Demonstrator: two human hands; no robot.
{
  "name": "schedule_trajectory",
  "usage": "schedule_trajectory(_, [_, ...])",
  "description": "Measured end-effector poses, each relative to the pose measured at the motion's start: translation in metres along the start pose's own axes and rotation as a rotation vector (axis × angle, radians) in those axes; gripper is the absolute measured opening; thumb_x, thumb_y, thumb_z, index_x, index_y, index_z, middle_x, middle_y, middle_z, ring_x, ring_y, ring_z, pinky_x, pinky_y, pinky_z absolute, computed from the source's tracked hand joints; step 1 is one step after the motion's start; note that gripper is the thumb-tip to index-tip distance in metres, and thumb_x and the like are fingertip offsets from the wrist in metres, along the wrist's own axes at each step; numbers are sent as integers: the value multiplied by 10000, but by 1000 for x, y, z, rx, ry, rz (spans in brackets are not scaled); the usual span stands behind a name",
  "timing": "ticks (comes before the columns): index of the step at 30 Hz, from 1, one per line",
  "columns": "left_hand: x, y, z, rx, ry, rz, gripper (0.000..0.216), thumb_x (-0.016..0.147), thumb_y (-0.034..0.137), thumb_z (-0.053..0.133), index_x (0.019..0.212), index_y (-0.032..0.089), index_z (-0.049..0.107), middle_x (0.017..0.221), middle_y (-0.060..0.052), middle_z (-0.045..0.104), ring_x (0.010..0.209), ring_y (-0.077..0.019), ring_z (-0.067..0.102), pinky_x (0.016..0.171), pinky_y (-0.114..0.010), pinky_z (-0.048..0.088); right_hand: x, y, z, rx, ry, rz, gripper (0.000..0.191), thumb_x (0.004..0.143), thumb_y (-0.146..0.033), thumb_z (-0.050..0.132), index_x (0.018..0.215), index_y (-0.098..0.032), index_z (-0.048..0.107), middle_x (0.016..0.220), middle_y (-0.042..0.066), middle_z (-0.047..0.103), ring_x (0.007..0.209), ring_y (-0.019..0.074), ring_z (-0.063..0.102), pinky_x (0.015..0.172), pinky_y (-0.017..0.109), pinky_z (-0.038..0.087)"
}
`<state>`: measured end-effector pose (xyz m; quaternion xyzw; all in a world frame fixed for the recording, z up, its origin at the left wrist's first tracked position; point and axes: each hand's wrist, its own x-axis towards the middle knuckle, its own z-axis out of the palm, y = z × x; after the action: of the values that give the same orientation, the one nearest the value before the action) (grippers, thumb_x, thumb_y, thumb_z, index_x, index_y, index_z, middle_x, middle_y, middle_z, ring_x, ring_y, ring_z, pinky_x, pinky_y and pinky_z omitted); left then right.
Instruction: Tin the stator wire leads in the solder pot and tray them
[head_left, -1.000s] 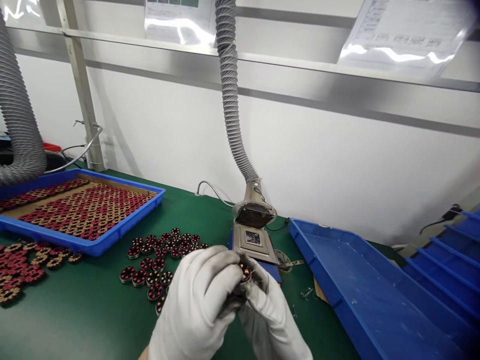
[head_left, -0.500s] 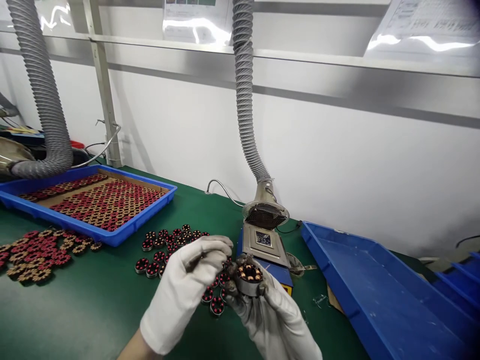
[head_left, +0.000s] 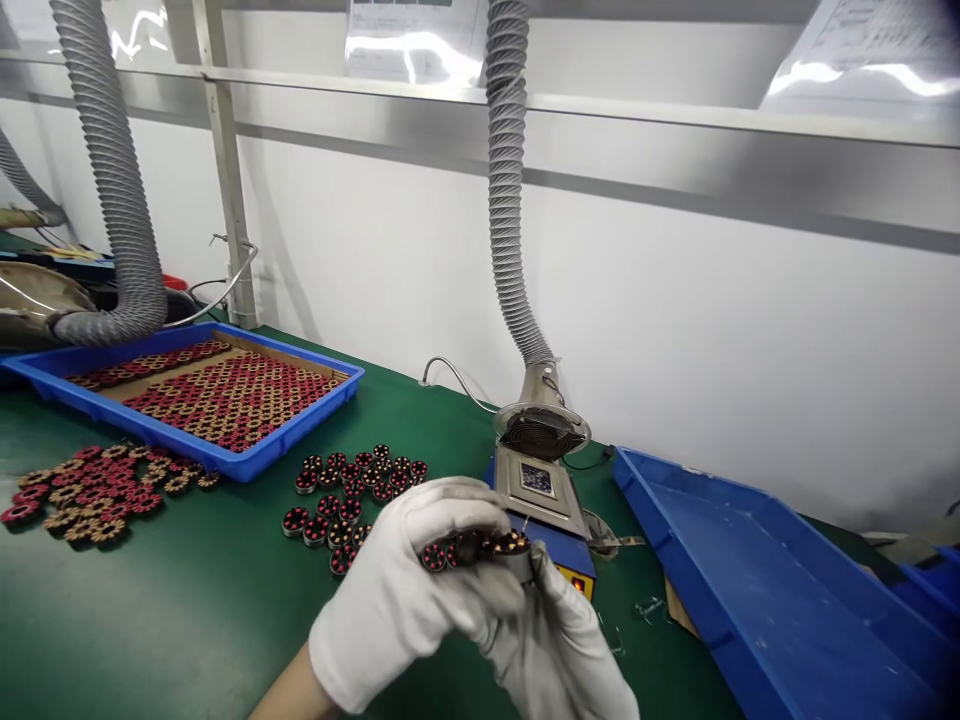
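Note:
Both hands wear white gloves and meet low in the middle of the view. My right hand is closed round a small round wound coil part with copper windings on top. My left hand lies over it from the left, fingers curled and pinched against the part's left side. Just behind the hands stands a small solder pot on a blue base, under the mouth of a grey fume hose. A cluster of red-and-dark coil parts lies on the green mat left of the hands.
A blue tray filled with rows of coils sits at the back left, with more loose coils in front of it. An empty blue tray stands at the right. A second grey hose hangs at the far left. White wall behind.
My left hand has come back over the coil part, which was shown open-faced half a second ago. The view has drifted left and slightly down.

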<state>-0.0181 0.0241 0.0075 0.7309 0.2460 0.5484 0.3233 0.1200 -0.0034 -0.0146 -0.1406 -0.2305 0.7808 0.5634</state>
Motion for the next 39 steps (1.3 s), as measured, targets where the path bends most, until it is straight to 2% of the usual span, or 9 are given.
schedule_trajectory(3, [0,3,2,191,-74,117,500,619,88,747,1060,253,580,1110,-34,587,1024,-208,530,920,-325,418,0,0,-3,55,9,-15,182,705,-300,715,877,-247,688,937,-9,700,804,87,615,670,184,482])
schedule_trajectory(7, [3,2,1,72,-41,228,397,676,220,756,1040,244,598,1038,-30,625,947,-173,573,857,-260,449,-4,-2,-2,30,32,-5,175,699,-277,724,871,-260,696,950,7,714,797,98,635,663,196,494])
schedule_trajectory(15, [8,12,-7,-67,-117,54,292,692,234,734,972,193,662,1029,-56,647,950,-185,595,868,-239,453,-3,0,1,15,-13,5,176,740,-278,689,915,-258,691,961,22,716,772,114,660,702,243,521])
schedule_trajectory(20, [5,8,-7,6,-87,42,476,600,134,791,1032,253,631,1070,-23,627,983,-181,573,890,-245,434,0,0,-2,64,-7,15,165,750,-303,674,903,-243,689,959,13,711,892,124,634,754,241,508])
schedule_trajectory(23, [4,3,-4,-60,-89,-5,325,666,126,733,967,221,657,1017,-37,645,937,-185,592,844,-248,468,0,2,-1,30,-26,32,173,754,-334,665,893,-235,690,935,25,716,828,139,651,712,263,522])
schedule_trajectory(29, [-1,-4,1,-278,162,-202,172,680,88,530,748,157,672,778,-30,679,695,-147,624,654,-195,518,-2,5,6,-118,32,-2,237,737,-298,687,943,-183,675,916,66,718,779,170,671,710,294,531])
schedule_trajectory(32, [-1,-1,-2,-371,279,-263,171,717,99,526,779,164,671,814,-20,689,761,-139,632,697,-166,507,-2,5,8,-140,47,-29,265,726,-283,696,970,-183,668,914,81,716,772,183,674,705,307,535])
schedule_trajectory(37, [-1,-1,2,-420,-3,-342,232,671,77,584,863,159,685,897,-50,673,748,-164,629,636,-193,516,2,5,7,-100,84,-72,280,700,-231,723,973,-230,662,912,43,709,800,148,658,716,275,527])
schedule_trajectory(39, [-1,-3,6,-436,53,-272,185,638,52,569,733,149,695,865,-53,674,763,-170,628,673,-201,520,3,5,7,-113,124,-112,317,656,-192,756,955,-246,665,927,26,701,833,141,646,731,259,518])
